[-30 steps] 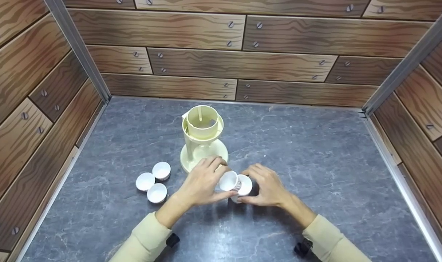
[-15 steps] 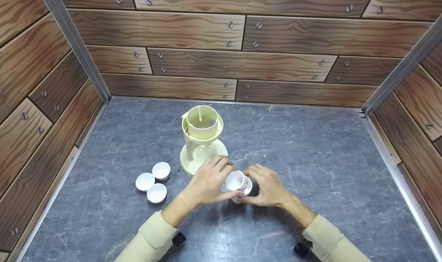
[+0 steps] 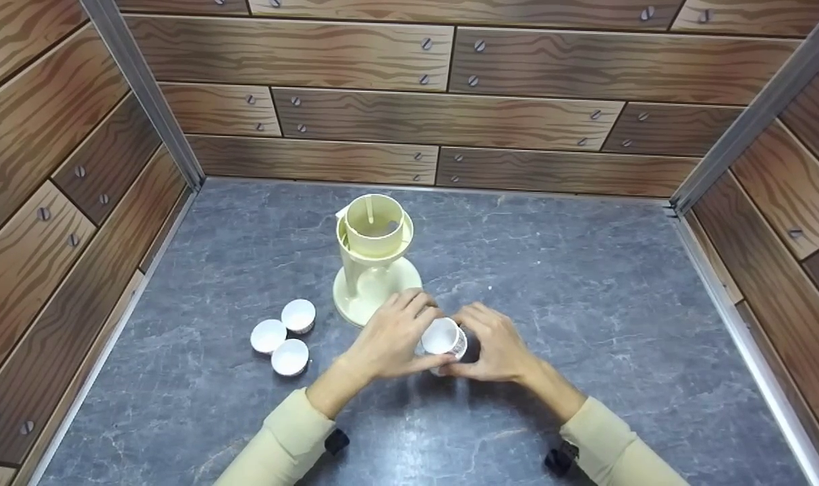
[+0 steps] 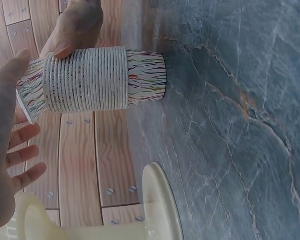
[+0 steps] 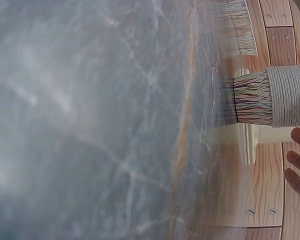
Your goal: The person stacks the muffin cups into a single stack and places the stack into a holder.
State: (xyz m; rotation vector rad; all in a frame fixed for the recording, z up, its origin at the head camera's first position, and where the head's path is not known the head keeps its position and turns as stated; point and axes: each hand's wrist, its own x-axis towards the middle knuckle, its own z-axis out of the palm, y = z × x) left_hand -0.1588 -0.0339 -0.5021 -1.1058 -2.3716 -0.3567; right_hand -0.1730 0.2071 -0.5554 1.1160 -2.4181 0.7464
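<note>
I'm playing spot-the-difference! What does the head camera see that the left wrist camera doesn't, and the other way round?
Of those two, only the head view shows three loose, round white cups and two beige cloth sleeves. Only the left wrist view shows the colourful squiggly lines on the lowest cup of a tall stack of white paper cups. Both show the stack, left hand, right hand, pale yellow round-based plastic stand and blue-grey marbled tabletop.
</note>
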